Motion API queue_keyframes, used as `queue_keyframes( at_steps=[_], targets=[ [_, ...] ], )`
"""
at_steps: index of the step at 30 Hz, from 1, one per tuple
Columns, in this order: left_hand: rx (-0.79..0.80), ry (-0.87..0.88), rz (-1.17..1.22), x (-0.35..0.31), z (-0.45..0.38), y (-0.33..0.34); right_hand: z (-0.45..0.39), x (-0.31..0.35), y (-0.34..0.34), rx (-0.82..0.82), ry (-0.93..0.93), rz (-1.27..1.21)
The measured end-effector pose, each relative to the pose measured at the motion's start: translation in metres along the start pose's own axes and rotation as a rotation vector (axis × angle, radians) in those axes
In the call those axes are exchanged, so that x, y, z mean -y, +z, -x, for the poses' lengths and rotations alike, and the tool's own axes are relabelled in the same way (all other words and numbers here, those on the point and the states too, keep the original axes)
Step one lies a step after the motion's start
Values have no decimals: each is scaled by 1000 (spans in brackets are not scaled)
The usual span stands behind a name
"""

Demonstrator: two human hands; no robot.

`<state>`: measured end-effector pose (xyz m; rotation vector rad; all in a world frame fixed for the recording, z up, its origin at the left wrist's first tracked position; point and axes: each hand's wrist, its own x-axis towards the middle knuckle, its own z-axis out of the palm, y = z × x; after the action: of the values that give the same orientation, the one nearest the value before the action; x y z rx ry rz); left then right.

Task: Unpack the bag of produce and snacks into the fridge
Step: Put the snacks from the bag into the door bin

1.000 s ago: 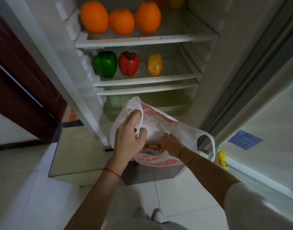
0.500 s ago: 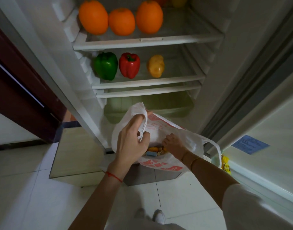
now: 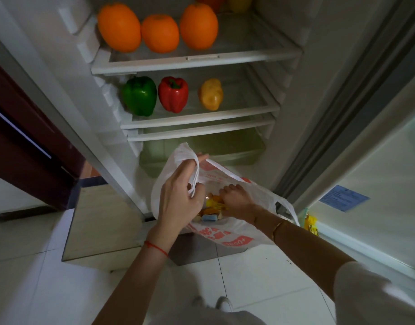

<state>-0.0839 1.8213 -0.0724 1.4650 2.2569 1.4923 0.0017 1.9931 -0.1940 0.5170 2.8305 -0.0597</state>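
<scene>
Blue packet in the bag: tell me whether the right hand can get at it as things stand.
Probably yes. The left hand holds the bag mouth open, the right hand is already inside, and the blue packet lies uncovered right beside it among the other snacks.

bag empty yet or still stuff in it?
Not empty. Small wrapped snacks, yellow, orange and blue, lie in the bag. The left hand holds its handle; the right hand is inside among them.

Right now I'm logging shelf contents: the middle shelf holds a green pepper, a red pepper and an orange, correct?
Not quite. In the head view the middle shelf holds a green pepper, a red pepper and a potato, not an orange. The oranges sit on the shelf above.
</scene>
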Motion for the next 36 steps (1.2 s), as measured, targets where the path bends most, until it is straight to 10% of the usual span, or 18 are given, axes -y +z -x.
queue_keyframes(
  at_steps=[8,20,28,36],
  targets=[
    [2,-16,-70,-1,0,0,29,22,-13,-80,344,-819],
    [1,44,-78,-15,-2,21,150,0,-80,-379,355,-1439],
    [60,58,-90,-26,-3,40,215,-61,-69,-720,634,-1338],
    [67,71,-100,-27,-3,51,246,-110,-5,-461,1010,-1021]
  ],
)
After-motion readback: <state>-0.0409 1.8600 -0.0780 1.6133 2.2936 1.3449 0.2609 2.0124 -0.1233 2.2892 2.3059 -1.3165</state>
